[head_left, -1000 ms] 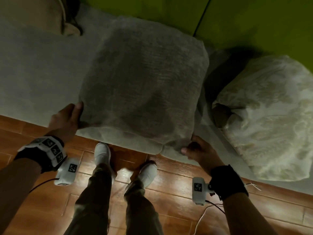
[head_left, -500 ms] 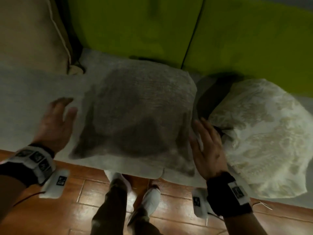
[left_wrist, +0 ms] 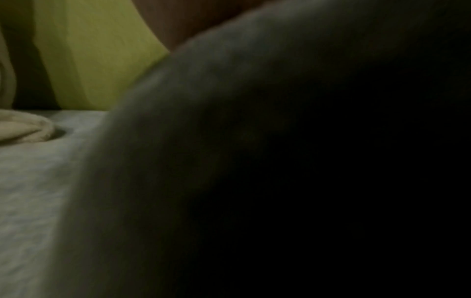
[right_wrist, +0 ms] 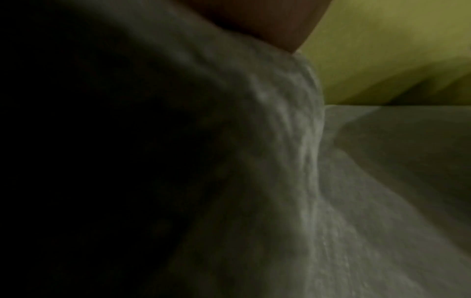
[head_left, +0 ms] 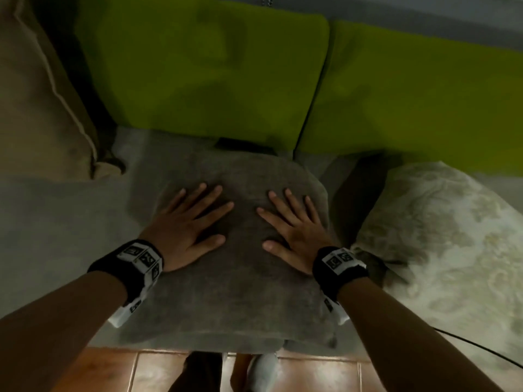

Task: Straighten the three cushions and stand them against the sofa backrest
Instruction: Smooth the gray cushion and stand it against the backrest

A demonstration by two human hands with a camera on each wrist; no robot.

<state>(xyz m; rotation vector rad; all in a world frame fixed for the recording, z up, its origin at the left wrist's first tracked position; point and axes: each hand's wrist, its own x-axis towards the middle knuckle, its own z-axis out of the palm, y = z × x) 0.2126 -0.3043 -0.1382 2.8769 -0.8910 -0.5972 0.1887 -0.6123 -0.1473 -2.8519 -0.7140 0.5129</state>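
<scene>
A grey textured cushion [head_left: 235, 304] lies flat on the grey sofa seat [head_left: 56, 227], in front of the green backrest [head_left: 215, 75]. My left hand [head_left: 192, 222] and right hand [head_left: 291, 224] both press flat on its top, fingers spread and straight. A cream floral cushion [head_left: 441, 250] lies slumped on the seat to the right. A beige cushion [head_left: 36, 103] stands at the far left by the backrest. Both wrist views are dark; the grey cushion [left_wrist: 203, 141] [right_wrist: 254, 141] fills each one, with green backrest [left_wrist: 97, 60] [right_wrist: 395, 50] behind.
The sofa's front edge runs just below the grey cushion, with brown floor tiles [head_left: 113, 372] and my feet [head_left: 263, 369] under it. A black cable [head_left: 481, 349] trails from my right wrist across the floral cushion.
Both hands let go of the grey cushion's front corners, slid along its sides and now press flat on top. The view has tilted up towards the backrest.
</scene>
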